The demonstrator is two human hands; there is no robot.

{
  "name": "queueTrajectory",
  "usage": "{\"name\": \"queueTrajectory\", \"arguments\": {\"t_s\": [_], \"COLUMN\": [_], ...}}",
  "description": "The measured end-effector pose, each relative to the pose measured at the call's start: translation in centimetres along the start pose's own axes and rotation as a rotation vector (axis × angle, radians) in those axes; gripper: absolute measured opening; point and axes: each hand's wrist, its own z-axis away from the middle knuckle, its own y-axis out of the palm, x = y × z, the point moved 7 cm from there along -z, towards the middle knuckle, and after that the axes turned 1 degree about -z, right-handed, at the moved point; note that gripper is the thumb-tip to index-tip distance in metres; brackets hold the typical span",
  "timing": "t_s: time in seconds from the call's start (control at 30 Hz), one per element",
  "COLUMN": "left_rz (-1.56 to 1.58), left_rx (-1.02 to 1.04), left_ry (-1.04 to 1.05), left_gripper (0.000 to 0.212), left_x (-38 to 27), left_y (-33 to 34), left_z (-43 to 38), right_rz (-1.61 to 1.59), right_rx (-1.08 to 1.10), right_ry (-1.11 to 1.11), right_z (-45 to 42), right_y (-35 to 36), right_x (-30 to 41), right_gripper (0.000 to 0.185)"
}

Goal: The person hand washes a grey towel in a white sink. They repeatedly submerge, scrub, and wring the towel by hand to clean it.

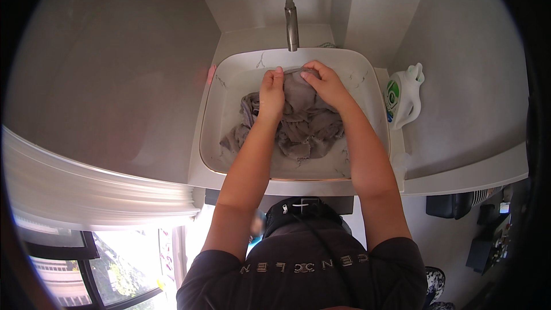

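Note:
A wet grey-brown cloth garment (308,133) lies bunched in a white basin (234,61) with dark veining and a thin gold-coloured rim. My left hand (272,92) pinches its raised upper edge between thumb and fingers. On the other side of that edge, my right hand (323,82) grips the fabric, thumb on top. A section of cloth hangs between the two hands, while the rest spreads below them on the basin floor. Whether water stands under the cloth is hard to tell.
A metal faucet (292,26) rises behind the basin's far rim. On the right ledge stands a white detergent jug (406,97) with a green label. Something pink (211,74) sits by the left rim. Grey walls flank the basin, and a white blind (107,189) hangs at lower left.

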Motion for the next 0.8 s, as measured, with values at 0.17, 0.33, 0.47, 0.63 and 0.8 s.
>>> {"name": "queueTrajectory", "arguments": {"t_s": [0.17,0.33,0.47,0.63,0.8], "left_rz": [0.389,0.415,0.381,0.54,0.687], "left_rx": [0.016,0.025,-0.005,-0.038,-0.027], "left_ry": [-0.328,-0.569,-0.592,-0.514,-0.407], "left_gripper": [0.035,0.044,0.043,0.042,0.034], "left_x": [3.7,2.4,2.7,2.9,1.2], "left_y": [-0.2,1.3,1.0,0.4,-0.5], "left_z": [-0.2,2.0,1.6,1.2,0.6], "right_rz": [0.514,0.752,0.83,0.744,0.438], "right_rx": [-0.008,-0.168,-0.234,-0.127,0.039], "right_ry": [-0.162,-0.23,-0.192,-0.247,-0.001], "right_z": [1.1,0.3,-0.3,1.2,-0.5], "right_y": [3.6,4.6,3.4,6.2,3.1], "right_x": [2.8,2.9,1.9,3.4,0.0], "right_gripper": [0.025,0.032,0.033,0.034,0.041]}}
